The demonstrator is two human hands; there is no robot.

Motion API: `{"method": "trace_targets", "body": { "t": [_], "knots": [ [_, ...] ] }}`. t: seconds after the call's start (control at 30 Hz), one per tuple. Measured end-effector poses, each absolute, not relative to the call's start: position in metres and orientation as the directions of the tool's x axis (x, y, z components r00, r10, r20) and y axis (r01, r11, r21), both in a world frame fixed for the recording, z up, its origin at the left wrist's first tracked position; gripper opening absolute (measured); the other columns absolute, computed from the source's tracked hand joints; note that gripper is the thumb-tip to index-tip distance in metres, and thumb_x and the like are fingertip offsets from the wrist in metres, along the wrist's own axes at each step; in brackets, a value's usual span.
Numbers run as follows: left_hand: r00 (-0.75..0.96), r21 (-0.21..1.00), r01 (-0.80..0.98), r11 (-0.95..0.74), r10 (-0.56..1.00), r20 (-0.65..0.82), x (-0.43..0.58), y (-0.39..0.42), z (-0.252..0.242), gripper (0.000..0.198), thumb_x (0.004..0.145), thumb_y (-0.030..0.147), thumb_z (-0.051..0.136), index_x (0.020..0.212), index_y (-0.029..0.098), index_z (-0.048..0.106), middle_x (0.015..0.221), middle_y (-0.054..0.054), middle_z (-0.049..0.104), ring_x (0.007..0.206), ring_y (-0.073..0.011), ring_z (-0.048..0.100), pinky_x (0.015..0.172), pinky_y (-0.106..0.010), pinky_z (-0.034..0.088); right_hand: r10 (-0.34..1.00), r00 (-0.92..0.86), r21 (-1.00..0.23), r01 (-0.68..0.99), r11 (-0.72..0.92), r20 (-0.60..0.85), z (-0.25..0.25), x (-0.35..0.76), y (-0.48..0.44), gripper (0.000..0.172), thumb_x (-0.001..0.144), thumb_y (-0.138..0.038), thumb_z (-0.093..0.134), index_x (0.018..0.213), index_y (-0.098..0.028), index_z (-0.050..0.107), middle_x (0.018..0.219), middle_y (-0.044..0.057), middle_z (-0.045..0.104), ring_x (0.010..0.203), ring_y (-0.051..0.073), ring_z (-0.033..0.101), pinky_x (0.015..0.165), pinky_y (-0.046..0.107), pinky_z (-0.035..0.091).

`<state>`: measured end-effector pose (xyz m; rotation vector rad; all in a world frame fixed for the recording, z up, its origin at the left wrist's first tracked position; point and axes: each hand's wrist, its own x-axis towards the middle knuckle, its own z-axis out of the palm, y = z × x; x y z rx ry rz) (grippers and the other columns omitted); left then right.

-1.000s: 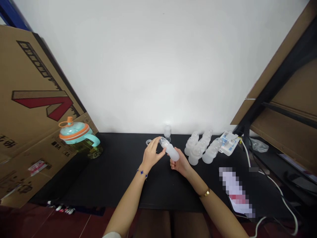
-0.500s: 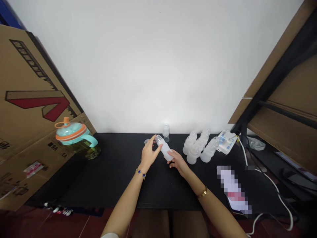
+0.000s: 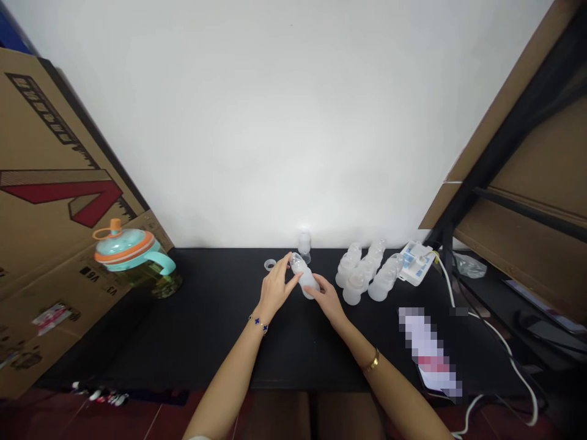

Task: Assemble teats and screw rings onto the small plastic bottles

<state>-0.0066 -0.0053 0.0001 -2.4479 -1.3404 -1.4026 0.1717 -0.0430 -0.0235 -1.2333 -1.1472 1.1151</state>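
Both my hands are at the middle of the black table top (image 3: 206,330), holding a frosted plastic baby bottle (image 3: 306,284) that lies tilted between them. My left hand (image 3: 276,287) pinches its clear upper end with the fingertips. My right hand (image 3: 328,299) wraps the lower body, and its fingers hide part of it. Just beyond them stands a small upright clear bottle part (image 3: 304,244). A small white ring collar (image 3: 270,264) lies near my left fingertips, not touching them.
Several frosted bottles (image 3: 360,275) stand grouped to the right, beside a white boxed device (image 3: 416,263) with a white cable (image 3: 481,324). A pixelated phone (image 3: 428,348) lies front right. A teal-lidded jug (image 3: 131,256) stands left, against large cardboard sheets (image 3: 59,183).
The bottle has swung steeper, its lower end coming nearer me, and my right hand has closed in toward my left. The whole scene has shifted slightly left in view.
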Motion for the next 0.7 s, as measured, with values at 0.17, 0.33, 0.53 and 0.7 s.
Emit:
{"method": "trace_targets", "body": {
  "t": [0.17,0.33,0.53,0.7],
  "knots": [
    [0.239,0.421,0.631,-0.652,0.679,0.694,-0.001,-0.008,-0.004,0.055,0.099,0.045,0.057,0.148,0.023,0.043,0.129,-0.012,0.066,0.098,-0.0199,0.072,0.081,-0.030,0.062,0.933,0.218,-0.946,0.220,0.238,0.286,-0.027,0.170,-0.049,0.047,0.078,-0.031,0.072,0.124,-0.027,0.062,0.133,0.007,0.062,0.124,0.028,0.054,0.110,0.045,0.038],
    [0.221,0.474,0.591,-0.652,0.696,0.683,0.001,-0.008,-0.004,0.048,0.101,0.041,0.054,0.145,0.023,0.046,0.133,-0.012,0.064,0.100,-0.0188,0.071,0.078,-0.028,0.063,0.937,0.199,-0.940,0.249,0.235,0.287,-0.019,0.170,-0.056,0.040,0.083,-0.033,0.065,0.123,-0.026,0.060,0.131,0.009,0.061,0.121,0.028,0.055,0.103,0.044,0.043],
    [0.173,0.537,0.584,-0.608,0.740,0.650,0.003,-0.008,-0.008,0.054,0.100,0.040,0.056,0.149,0.025,0.041,0.135,-0.012,0.063,0.102,-0.0191,0.071,0.071,-0.026,0.063,0.945,0.158,-0.947,0.196,0.254,0.286,-0.013,0.168,-0.057,0.012,0.083,-0.029,0.061,0.092,-0.025,0.069,0.103,0.007,0.067,0.100,0.026,0.060,0.086,0.037,0.047],
    [0.219,0.553,0.579,-0.599,0.768,0.602,0.008,-0.012,-0.010,0.061,0.098,0.037,0.059,0.153,0.027,0.034,0.132,-0.010,0.064,0.101,-0.0183,0.071,0.074,-0.027,0.062,0.967,0.063,-0.960,0.151,0.236,0.247,-0.022,0.166,-0.054,0.012,0.082,-0.025,0.061,0.084,-0.027,0.073,0.088,0.003,0.069,0.081,0.022,0.060,0.069,0.031,0.045]
  ]
}}
